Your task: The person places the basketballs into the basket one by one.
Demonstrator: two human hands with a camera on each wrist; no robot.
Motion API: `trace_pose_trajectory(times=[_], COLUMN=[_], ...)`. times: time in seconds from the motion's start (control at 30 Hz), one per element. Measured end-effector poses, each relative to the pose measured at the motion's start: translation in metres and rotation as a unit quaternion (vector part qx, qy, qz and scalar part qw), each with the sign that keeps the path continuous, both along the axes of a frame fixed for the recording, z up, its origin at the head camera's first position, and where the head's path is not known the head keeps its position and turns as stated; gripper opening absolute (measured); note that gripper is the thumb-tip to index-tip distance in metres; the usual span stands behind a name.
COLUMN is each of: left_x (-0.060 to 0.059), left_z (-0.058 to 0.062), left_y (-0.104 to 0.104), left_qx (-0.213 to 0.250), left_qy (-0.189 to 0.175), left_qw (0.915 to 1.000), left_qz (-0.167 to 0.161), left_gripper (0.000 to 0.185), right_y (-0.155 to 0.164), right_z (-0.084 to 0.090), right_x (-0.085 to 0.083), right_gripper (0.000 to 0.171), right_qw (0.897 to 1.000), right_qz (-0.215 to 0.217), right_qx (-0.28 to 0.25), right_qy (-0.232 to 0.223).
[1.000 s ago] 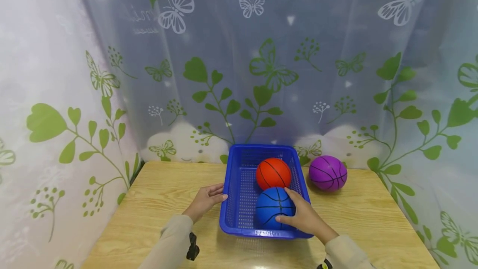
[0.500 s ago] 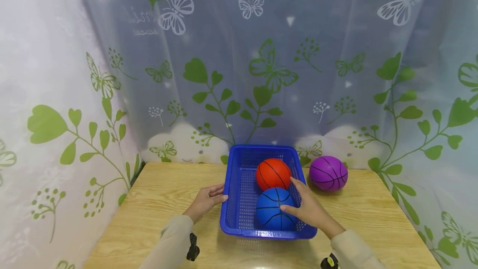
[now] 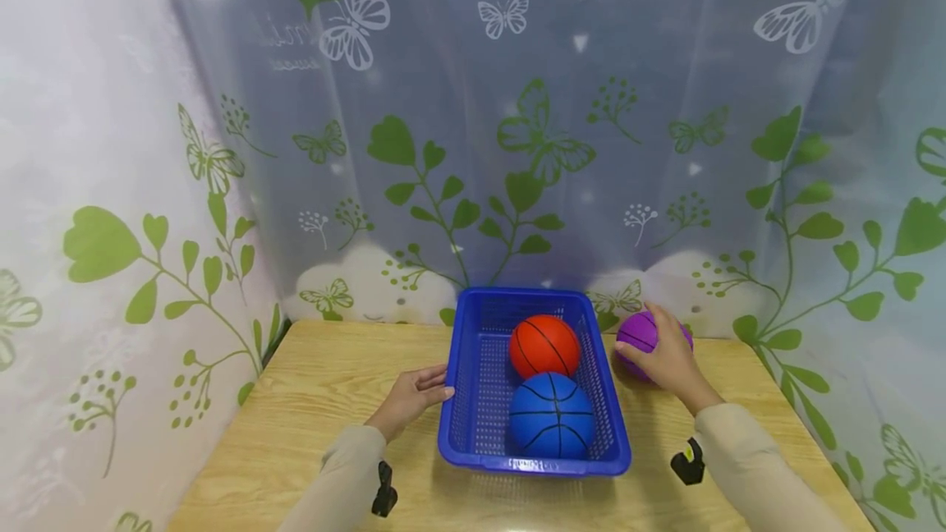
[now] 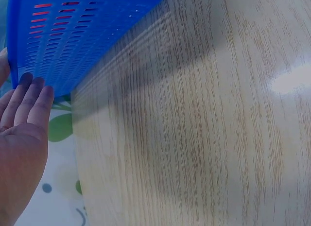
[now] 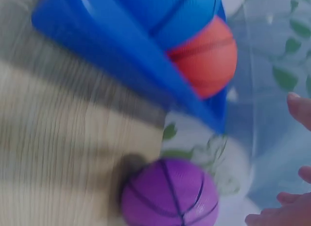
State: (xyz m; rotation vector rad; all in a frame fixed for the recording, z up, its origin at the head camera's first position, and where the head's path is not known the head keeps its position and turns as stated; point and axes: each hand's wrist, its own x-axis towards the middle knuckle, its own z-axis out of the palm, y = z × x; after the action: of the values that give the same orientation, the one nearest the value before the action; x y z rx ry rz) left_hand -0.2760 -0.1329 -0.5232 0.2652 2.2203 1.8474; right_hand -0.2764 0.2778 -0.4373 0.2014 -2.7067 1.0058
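A blue plastic basket [image 3: 461, 454] stands on the table with a red ball [image 3: 543, 345] and a blue ball [image 3: 551, 417] inside, both marked like basketballs. At its left rim, my left hand [image 3: 411, 401] holds the basket, thumb over the edge and fingers along the outer wall; in the left wrist view the left hand [image 4: 24, 124] shows these fingers fairly straight. To the basket's right lies a purple ball [image 5: 170, 194]. My right hand [image 3: 668, 360] is over it with thumb and fingers spread; in the right wrist view the fingers appear apart from the ball.
The wooden table [image 3: 332, 368] ends at a patterned curtain [image 3: 443, 187] behind the basket. More of the curtain hangs on the left and right sides. The purple ball sits near the table's back edge.
My right hand has left the blue ball in the basket and moved right, over the purple ball. The left hand stays at the basket's rim.
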Motion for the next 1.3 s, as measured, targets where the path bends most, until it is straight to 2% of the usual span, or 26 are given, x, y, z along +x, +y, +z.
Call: trace_pose_trajectory(times=[0.3,0.53,0.63,0.9,1.2,1.3], left_x=[0.003,0.004,0.003,0.001,0.0,-0.001], left_z=[-0.005,-0.005,-0.003,0.001,0.001,0.0], left_y=[-0.001,-0.004,-0.003,0.0,0.0,-0.002], left_qx=[0.012,0.008,0.008,-0.004,-0.003,-0.002], left_qy=[-0.003,0.004,0.002,0.002,-0.016,-0.015], left_qw=[0.9999,0.9999,0.9999,1.0,0.9998,0.9999], left_qz=[-0.006,-0.005,-0.005,0.005,0.006,0.005], left_gripper=[0.057,0.057,0.057,0.054,0.054,0.054], right_y=[0.034,0.05,0.055,0.054,0.051,0.05], right_z=[-0.014,-0.038,-0.047,-0.062,-0.072,-0.073], right_x=[-0.017,-0.023,-0.024,-0.025,-0.027,-0.028], right_gripper=[0.093,0.093,0.097,0.104,0.092,0.087], right_qw=[0.996,0.993,0.99,0.991,0.993,0.992], right_qz=[-0.047,-0.088,-0.107,-0.122,-0.099,-0.109], right_qx=[-0.028,0.017,0.012,-0.009,0.006,0.006], right_qy=[-0.064,-0.08,-0.089,-0.062,-0.058,-0.059])
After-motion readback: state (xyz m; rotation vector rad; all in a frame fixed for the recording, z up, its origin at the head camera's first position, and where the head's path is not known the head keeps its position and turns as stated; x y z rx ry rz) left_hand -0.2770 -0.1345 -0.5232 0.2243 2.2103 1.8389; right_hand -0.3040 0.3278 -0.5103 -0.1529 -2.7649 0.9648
